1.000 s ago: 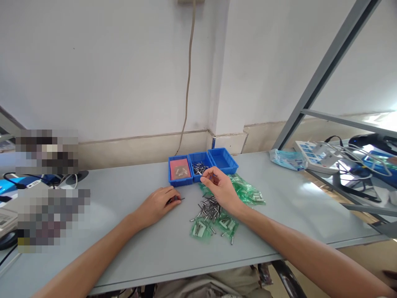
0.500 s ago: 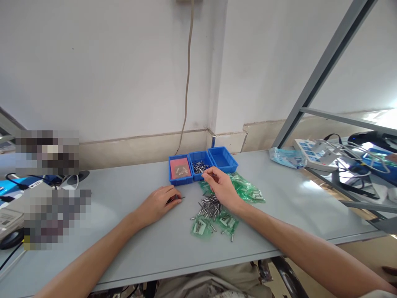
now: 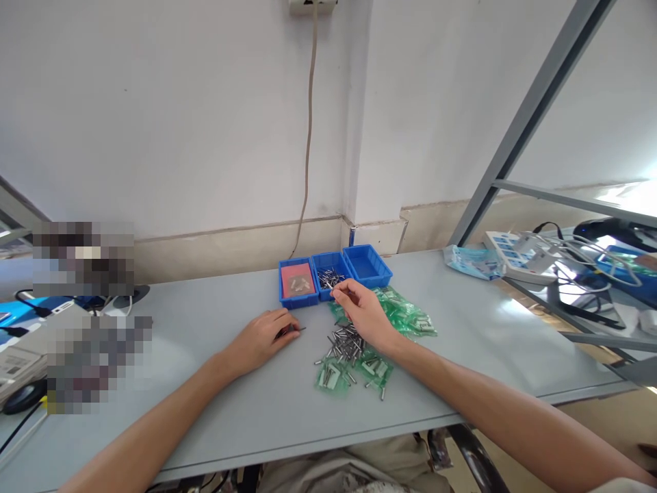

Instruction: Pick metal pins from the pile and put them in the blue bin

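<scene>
My left hand (image 3: pixel 267 335) rests on the table with its fingers curled shut around a thin, dark metal piece (image 3: pixel 302 329), whose tip sticks out past the fingertips. Thumb and fingers of my right hand (image 3: pixel 362 308) are pinched together at the front of the middle blue bin (image 3: pixel 327 259); what they hold is too small to make out. That bin contains many thin metal pins (image 3: pixel 329 276). Below my right hand lies a loose heap of metal pins (image 3: pixel 347 342), with small green bags of pins (image 3: pixel 332 376) in front of it.
Left of the pin bin stands a blue bin (image 3: pixel 299 301) with a pink sheet and a small clear bag; a blue bin (image 3: pixel 377 279) stands to its right. Green plastic bags (image 3: pixel 410 313) lie beside my right wrist. A power strip (image 3: pixel 513 257) and cables sit far right.
The view has shifted slightly. My right hand stays pinched by the middle bin, and my left hand keeps its place on the table.
</scene>
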Available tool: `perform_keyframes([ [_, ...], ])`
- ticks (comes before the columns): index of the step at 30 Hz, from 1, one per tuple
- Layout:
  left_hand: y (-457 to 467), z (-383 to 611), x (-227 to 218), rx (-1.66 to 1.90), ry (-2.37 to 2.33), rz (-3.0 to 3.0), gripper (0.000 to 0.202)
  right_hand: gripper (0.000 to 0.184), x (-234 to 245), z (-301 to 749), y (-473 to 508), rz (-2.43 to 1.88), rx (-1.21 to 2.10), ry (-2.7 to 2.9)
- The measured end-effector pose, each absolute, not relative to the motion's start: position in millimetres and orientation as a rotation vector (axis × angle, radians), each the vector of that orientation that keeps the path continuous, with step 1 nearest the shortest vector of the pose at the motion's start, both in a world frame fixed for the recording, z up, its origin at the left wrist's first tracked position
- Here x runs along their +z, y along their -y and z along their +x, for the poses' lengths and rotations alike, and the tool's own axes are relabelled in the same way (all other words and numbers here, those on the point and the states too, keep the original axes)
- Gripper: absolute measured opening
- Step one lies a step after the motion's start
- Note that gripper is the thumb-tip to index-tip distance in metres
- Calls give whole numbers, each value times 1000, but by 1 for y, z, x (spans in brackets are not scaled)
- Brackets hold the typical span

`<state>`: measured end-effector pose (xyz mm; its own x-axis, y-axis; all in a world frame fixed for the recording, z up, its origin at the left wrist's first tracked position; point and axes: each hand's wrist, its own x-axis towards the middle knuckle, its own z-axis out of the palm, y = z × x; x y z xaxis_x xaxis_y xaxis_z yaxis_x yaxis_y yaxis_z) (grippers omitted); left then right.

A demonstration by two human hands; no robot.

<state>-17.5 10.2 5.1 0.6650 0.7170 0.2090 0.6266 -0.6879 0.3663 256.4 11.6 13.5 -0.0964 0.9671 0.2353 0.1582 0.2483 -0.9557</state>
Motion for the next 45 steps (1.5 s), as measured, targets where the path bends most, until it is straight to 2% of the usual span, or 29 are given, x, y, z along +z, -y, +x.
perform_keyframes([
  [36, -10, -18, 5, 472, -1079, 2630, 24, 21, 10, 254, -13, -1019, 1070, 1549],
  [41, -10, -19, 4, 468, -1079, 2630, 24, 28, 12, 254, -14, -1019, 1094, 1508],
  [45, -11, -19, 2, 482, -1076, 2626, 24, 38, 15, 251, -11, -1032, 1240, 1379],
])
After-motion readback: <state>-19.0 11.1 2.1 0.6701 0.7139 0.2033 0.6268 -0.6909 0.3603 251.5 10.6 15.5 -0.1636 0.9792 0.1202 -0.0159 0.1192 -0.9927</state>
